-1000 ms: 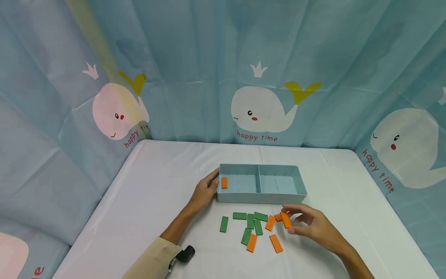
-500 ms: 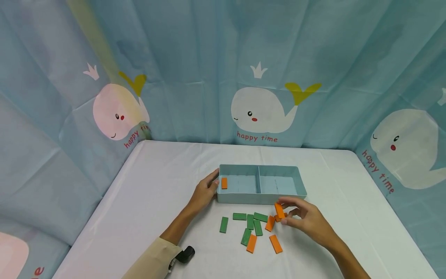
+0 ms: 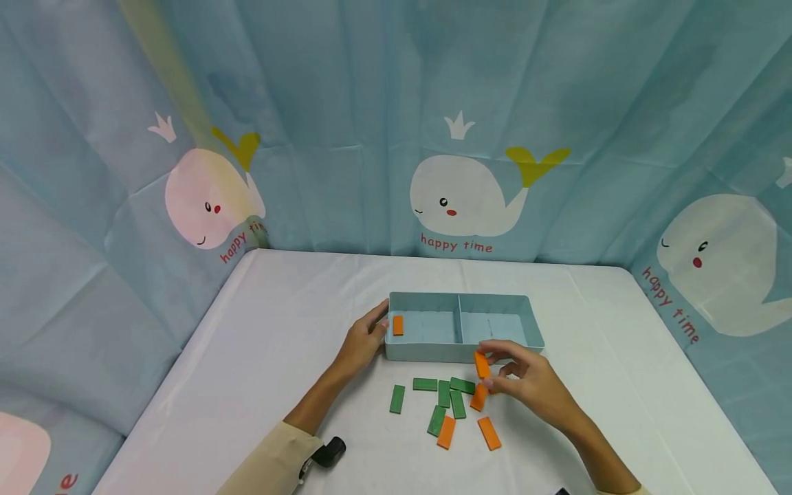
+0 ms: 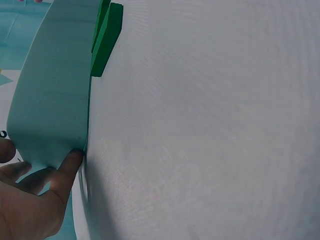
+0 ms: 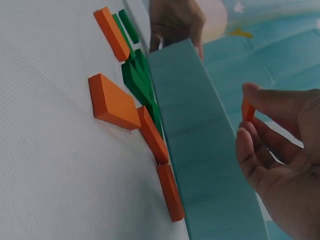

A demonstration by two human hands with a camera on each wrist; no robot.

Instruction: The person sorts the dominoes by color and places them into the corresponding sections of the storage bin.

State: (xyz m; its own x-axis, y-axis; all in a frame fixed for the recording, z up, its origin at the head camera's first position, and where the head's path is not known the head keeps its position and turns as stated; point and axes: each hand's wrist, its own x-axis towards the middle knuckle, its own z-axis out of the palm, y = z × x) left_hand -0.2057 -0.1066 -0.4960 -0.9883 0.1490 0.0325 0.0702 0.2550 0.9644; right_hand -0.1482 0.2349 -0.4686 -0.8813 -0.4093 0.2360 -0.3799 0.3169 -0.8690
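A pale blue box [image 3: 442,352] with two compartments stands on the table, an orange tile [image 3: 398,325] lying at the left end inside it. My left hand [image 3: 361,340] holds the box by its left end; in the left wrist view its fingertips press on the end wall. Between thumb and fingertips, my right hand [image 3: 526,375] pinches another orange tile [image 5: 248,110], raised in front of the box's near wall. Below that hand lie loose orange tiles [image 3: 489,433], one of them [image 5: 170,192] hidden behind the hand in the head view.
Several green tiles [image 3: 425,384] lie scattered before the box, some touching each other. A white cloth [image 3: 309,289] covers the table. Behind it hangs a blue curtain [image 3: 346,192] printed with whales. A black device [image 3: 331,450] sits at the left sleeve.
My right hand has carried the pinched orange tile leftward and slightly away from me, toward the box's near wall. The left hand and the box have stayed in place.
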